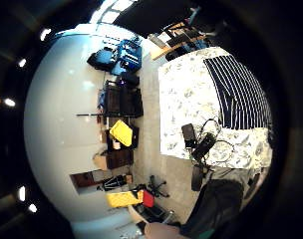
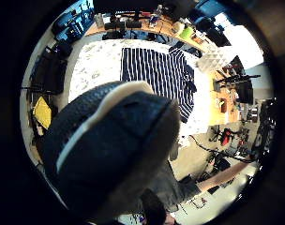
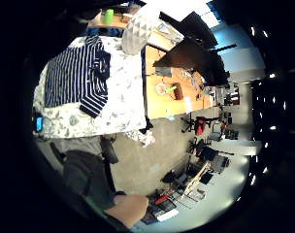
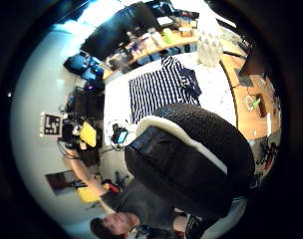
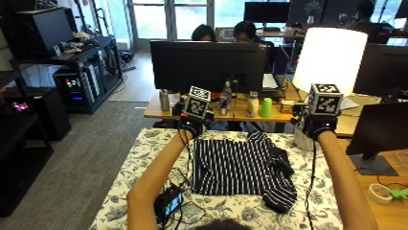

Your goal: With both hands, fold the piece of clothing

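Two gloved hands are raised above the far edge of the table, well clear of the cloth: the left hand (image 5: pixel 192 125) over the garment's far-left corner, the right hand (image 5: pixel 317 125) out past its right side. Neither holds anything. How far the fingers are spread cannot be told from behind, though each thumb-side palm view shows only a thumb (image 2: pixel 112 150) close to the lens and nothing gripped.

The striped shirt (image 5: pixel 237 167), dark with thin white stripes, lies on the table between the two forearms. Its main body is spread flat and squared off, while the right side is bunched, with a sleeve (image 5: pixel 280 194) trailing toward the near-right. By that layout the fold looks barely begun or partly made; the loose sleeve and the body remain to be folded in.

The tablecloth (image 5: pixel 137 165) is white with a grey floral print. A small device with a lit screen (image 5: pixel 169 203) and cables sits near the left forearm. Beyond the table stand a desk with bottles, a green cup (image 5: pixel 266 107), a dark monitor (image 5: pixel 207 60) and a white lamp shade (image 5: pixel 328 55); grey carpet and shelving lie to the left.
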